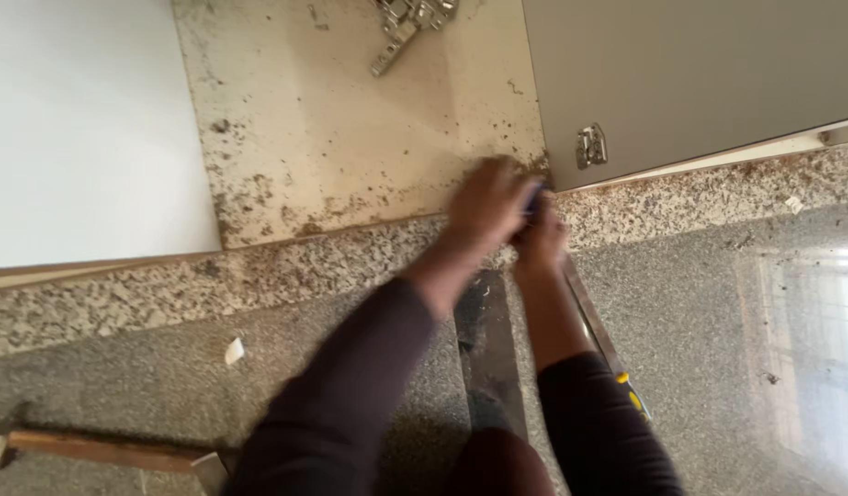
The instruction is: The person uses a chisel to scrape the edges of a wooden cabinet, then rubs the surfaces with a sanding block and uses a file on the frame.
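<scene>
A small blue thing (534,197) is gripped between the blurred left hand (486,204) and right hand (541,241), fingers curled shut, beside a stained board (350,119).

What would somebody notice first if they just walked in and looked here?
Probably the two hands, left hand and right hand, pressed together at the middle around something small and blue, blurred. Behind them lies a dirty, speckled cabinet floor, and a wooden-handled hammer rests on the granite floor at bottom left.
</scene>
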